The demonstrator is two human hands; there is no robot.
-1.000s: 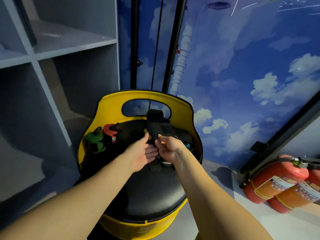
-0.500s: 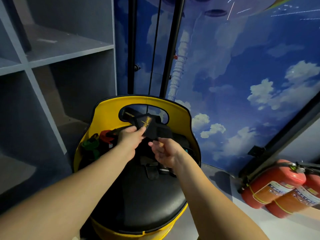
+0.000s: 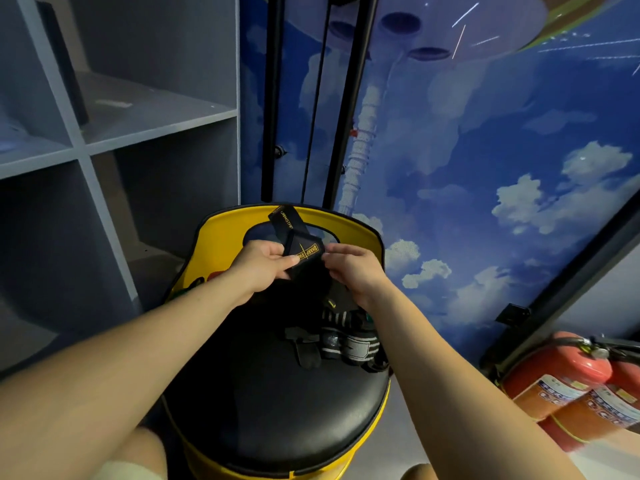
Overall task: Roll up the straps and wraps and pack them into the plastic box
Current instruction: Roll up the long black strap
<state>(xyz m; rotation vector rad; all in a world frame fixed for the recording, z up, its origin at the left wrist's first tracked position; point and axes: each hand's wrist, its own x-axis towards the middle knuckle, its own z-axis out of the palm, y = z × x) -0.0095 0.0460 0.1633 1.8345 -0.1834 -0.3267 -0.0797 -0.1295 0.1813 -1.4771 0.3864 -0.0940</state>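
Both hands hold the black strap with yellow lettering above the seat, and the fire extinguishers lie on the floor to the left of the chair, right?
Not quite: in the head view the red fire extinguishers lie on the floor to the right of the chair, not the left. The rest holds: the left hand and right hand both hold the black strap with yellow lettering above the seat.

A gym or play room is shown: a wall painted with blue sky and white clouds (image 3: 485, 202), grey open shelves (image 3: 138, 133), red fire extinguishers (image 3: 561, 382).
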